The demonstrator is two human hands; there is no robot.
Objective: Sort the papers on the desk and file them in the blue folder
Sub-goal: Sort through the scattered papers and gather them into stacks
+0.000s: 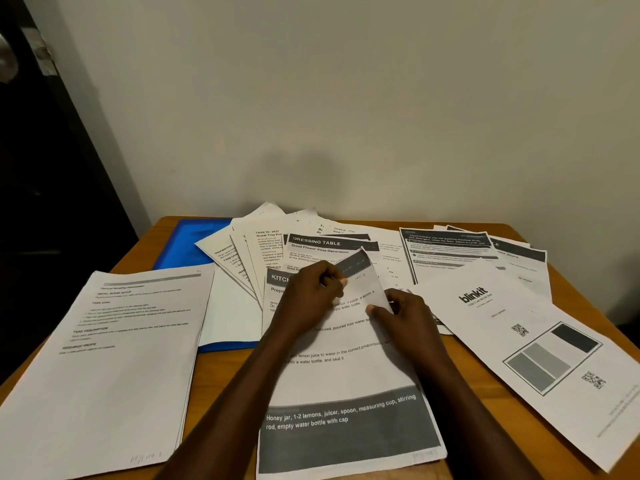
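White printed sheet is pinched by both left hand and right hand, blue plastic folder at ten o'clock.

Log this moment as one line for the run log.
left hand: pinches folded corner of kitchen sheet | right hand: pinches same corner | blue folder: partly under papers

You're working in dim, warm light. A soft, broad shadow sits on the wall at 12 o'clock, and the door at 9 o'clock is almost black. Print on the papers at centre reads cleanly. Toward 8 and 4 o'clock it smears and goes soft. The surface edges splay outward from wide-angle distortion.
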